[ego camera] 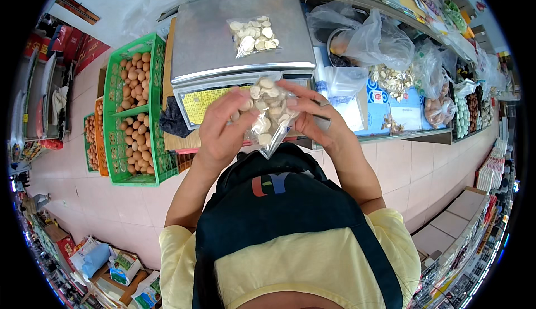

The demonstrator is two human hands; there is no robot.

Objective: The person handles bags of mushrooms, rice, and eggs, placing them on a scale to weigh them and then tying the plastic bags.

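Between my two hands is a clear plastic bag of pale dried slices (268, 110), its pointed end hanging towards my dark apron (284, 200). My left hand (226, 122) holds the bag's left side, thumb across the front. On its right side the fingers of my right hand (312, 112) grip the plastic; a small dark and silvery strip lies against that hand. Beyond them, a similar filled bag (254, 36) lies flat on the steel plate of a weighing scale (201, 37). The scale's front panel, with a yellow label, is partly hidden by my hands.
Green crates of brown eggs (157, 141) stand left, beside a dark crumpled cloth (173, 118). Right of the scale are clear plastic bags (377, 43), a loose pile of dried slices (393, 81) and small pieces (391, 124) on a blue surface. A shelf edge (377, 5) runs above them.
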